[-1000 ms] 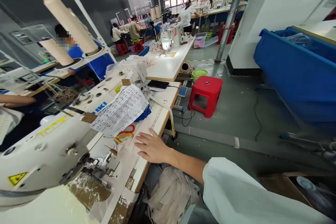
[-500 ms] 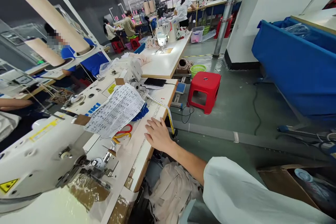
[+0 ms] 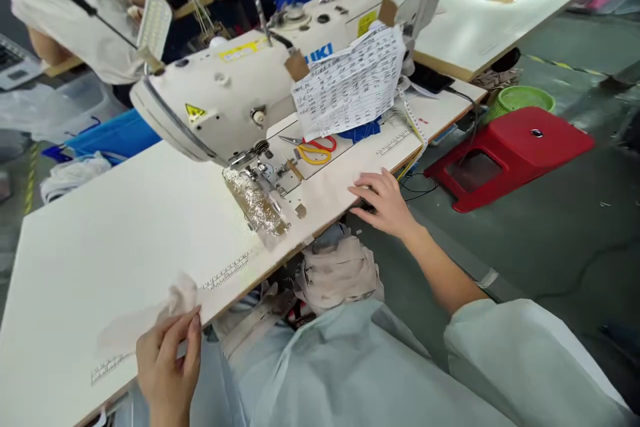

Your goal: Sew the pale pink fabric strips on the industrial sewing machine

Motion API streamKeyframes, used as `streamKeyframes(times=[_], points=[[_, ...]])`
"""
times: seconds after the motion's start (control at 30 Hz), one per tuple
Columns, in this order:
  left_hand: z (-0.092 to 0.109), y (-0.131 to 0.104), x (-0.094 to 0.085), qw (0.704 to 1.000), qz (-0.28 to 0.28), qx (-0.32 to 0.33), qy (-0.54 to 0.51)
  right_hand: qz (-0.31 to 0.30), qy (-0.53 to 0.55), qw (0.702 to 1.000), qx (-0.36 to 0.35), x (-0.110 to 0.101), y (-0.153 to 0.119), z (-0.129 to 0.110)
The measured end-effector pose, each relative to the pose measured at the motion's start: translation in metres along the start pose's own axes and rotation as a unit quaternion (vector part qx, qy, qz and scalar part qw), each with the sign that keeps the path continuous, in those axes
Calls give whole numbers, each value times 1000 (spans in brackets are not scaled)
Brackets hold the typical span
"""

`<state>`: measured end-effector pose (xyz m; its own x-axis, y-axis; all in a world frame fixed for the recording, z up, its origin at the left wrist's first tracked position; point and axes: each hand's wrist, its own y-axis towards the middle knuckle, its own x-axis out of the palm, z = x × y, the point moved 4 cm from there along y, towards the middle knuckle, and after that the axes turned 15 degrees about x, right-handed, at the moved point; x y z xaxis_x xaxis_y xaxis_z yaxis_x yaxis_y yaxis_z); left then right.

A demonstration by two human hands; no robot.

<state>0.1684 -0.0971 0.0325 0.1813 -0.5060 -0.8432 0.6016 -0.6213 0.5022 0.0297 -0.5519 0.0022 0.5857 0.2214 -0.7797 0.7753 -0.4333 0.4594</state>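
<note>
Left hand [image 3: 167, 363]: at the near table edge, thumb and fingers pinched on 1 end of the fabric piece [image 3: 145, 317]; closed on it, not spread.
Fabric piece: thin, pale beige, semi-sheer and limp; lies flat on the table top [image 3: 100, 240] well to the left of the needle area, its right end bunched at the fingertips.
Progress: judged early; the piece is not under the presser foot [image 3: 260, 170], no seam shows on it, and feeding and stitching remain.
Table top: smooth, matt white laminate with a wood-coloured edge; printed ruler marks run along the near edge.
Taped plate [image 3: 255, 203]: crinkled, glossy clear wrap over a brownish surface just in front of the needle.
Sewing machine [image 3: 235, 90]: cream, hard enamelled body, rounded head, yellow warning sticker; metal parts at the foot.
Scissors [image 3: 313, 147]: red and yellow loop handles, lying flat on the machine bed.
Paper sheet [image 3: 350, 80]: white, creased, densely handwritten in rows, draped on the machine arm.
Bundle [image 3: 337, 270]: soft beige cloth, crumpled, below the table edge at the lap.
Right hand [image 3: 385, 203]: empty, fingers loosely spread, resting palm down on the table's near edge.
Stool [image 3: 510, 150]: red moulded plastic, square top, on the grey floor.
</note>
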Motion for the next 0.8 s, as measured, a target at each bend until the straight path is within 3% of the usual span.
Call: streamKeyframes(times=[0.1,0.23,0.33,0.43,0.5,0.6,0.7,0.8], points=[[-12,-30,-8,994,72,1,78,36,12,999,4,0,-24,-16],[-44,-87,-15,977,93,-99,166,2,65,997,-46,24,-55,-54],[-61,-131,0,975,8,-172,143,-95,94,989,-70,52,-76,-76],[-59,-156,24,973,-54,-207,82,-195,92,975,-49,76,-98,-78],[-45,-155,35,975,-34,-213,58,-232,70,970,-5,85,-112,-71],[-10,-127,61,983,-31,-179,-30,-287,11,957,51,94,-130,-62],[39,-81,106,979,-87,-74,-171,-330,-52,936,114,99,-140,-59],[92,-41,160,950,-149,37,-270,-377,-106,906,159,101,-143,-59]])
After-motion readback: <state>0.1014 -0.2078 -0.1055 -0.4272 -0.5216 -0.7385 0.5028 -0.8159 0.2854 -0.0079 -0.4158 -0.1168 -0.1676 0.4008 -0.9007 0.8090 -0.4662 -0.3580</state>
